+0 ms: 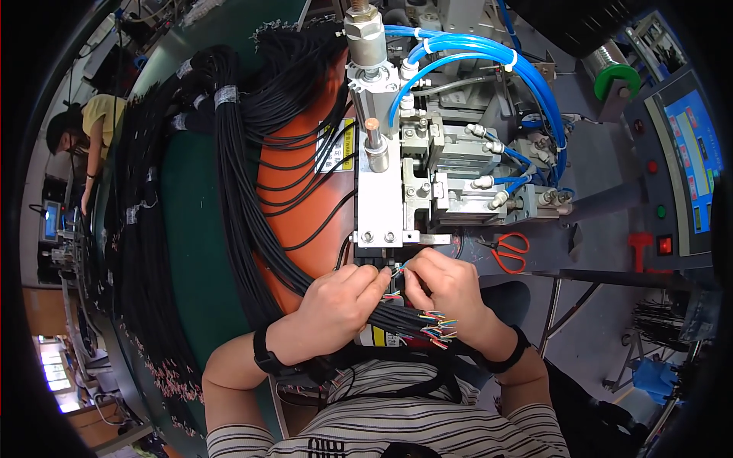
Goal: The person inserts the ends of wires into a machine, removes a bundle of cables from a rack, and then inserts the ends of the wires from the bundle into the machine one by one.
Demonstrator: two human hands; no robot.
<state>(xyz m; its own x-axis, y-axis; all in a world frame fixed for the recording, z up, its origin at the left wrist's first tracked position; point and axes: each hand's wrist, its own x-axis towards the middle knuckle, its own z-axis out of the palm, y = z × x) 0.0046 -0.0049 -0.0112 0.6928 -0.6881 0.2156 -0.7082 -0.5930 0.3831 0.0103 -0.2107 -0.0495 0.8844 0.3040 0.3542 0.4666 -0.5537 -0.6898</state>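
Note:
My left hand [336, 301] and my right hand [444, 284] meet just in front of the pneumatic press [379, 206]. Between their fingertips are the thin coloured wires [398, 269] of a cable end. Both hands are closed in a pinch on these wires; the fingers partly hide them. Just below my hands, a bundle of black cables [397, 319] lies across my front. Its stripped ends, with red, yellow, blue and white wires [437, 330], fan out beneath my right wrist.
Long black cable bundles [229, 168] lie on the orange surface [309, 229] and green table [187, 221] at left. Red-handled scissors [510, 253] lie right of the press. Blue air hoses [534, 76] arch above it. A control panel [691, 160] stands far right. Another person [103, 126] works far left.

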